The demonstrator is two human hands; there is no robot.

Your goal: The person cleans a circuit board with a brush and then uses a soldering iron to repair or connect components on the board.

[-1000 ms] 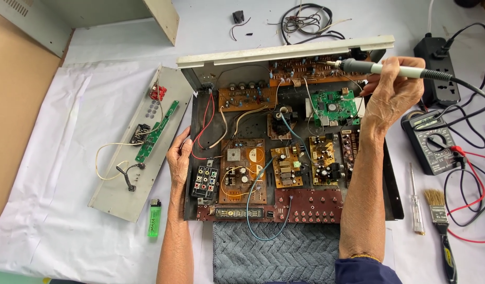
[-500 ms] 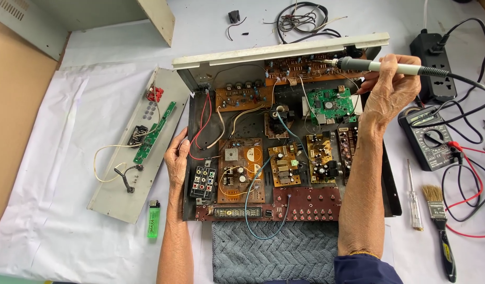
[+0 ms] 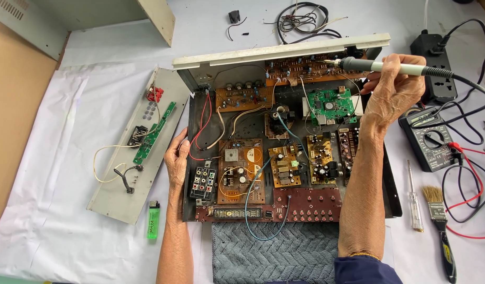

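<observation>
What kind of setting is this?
Likely an electronics repair bench: a grey-handled soldering iron in the right hand, an opened black metal chassis full of circuit boards, and a black multimeter alongside.

right hand (image 3: pixel 392 92) grips soldering iron (image 3: pixel 382 67) | left hand (image 3: pixel 177 163) rests on open chassis (image 3: pixel 392 194)

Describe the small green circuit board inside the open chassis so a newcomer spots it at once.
Start at the open black chassis on the white sheet and look to its upper right corner, just below the soldering iron held in the right hand. The green circuit board sits there. Every other board within the chassis is brown or orange; this alone is bright green.
</observation>
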